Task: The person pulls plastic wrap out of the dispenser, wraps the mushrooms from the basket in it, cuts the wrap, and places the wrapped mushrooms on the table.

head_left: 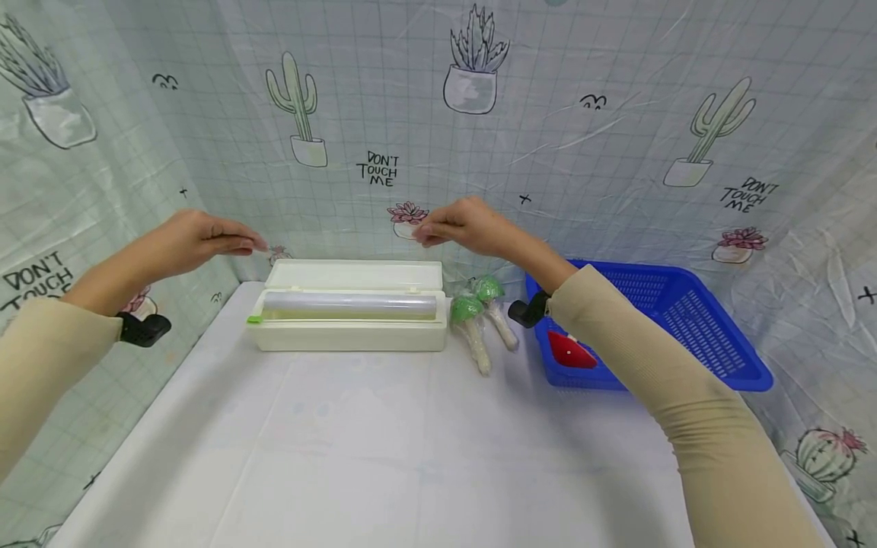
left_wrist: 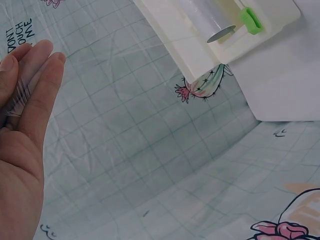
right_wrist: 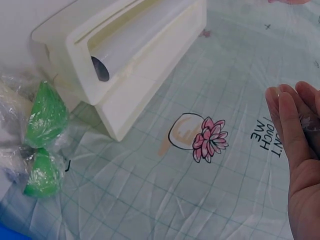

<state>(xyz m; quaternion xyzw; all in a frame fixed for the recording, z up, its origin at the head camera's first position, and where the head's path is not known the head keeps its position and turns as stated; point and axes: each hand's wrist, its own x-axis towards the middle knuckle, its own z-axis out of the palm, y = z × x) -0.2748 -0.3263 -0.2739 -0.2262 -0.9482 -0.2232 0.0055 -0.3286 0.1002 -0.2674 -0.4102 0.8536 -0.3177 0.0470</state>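
Both hands are raised above the back of the table, apart from each other. My left hand point(head_left: 199, 242) pinches clear plastic wrap point(left_wrist: 21, 97) between thumb and fingers, on the left above the dispenser. On the other side, my right hand point(head_left: 469, 227) pinches clear wrap point(right_wrist: 309, 121) too. Any sheet between the hands is too transparent to trace. Below them stands a white wrap dispenser point(head_left: 352, 339) with its lid point(head_left: 352, 272) up. A roll of film point(head_left: 349, 306) lies inside it, and a green slider point(head_left: 254, 320) sits at its left end.
Right of the dispenser lie two green-topped, pale-stemmed things point(head_left: 468, 308) wrapped in clear plastic. A blue basket point(head_left: 712, 335) stands at the right, partly behind the right forearm, with a red white-dotted thing point(head_left: 570, 350) in it. A printed curtain point(head_left: 548, 152) surrounds the table.
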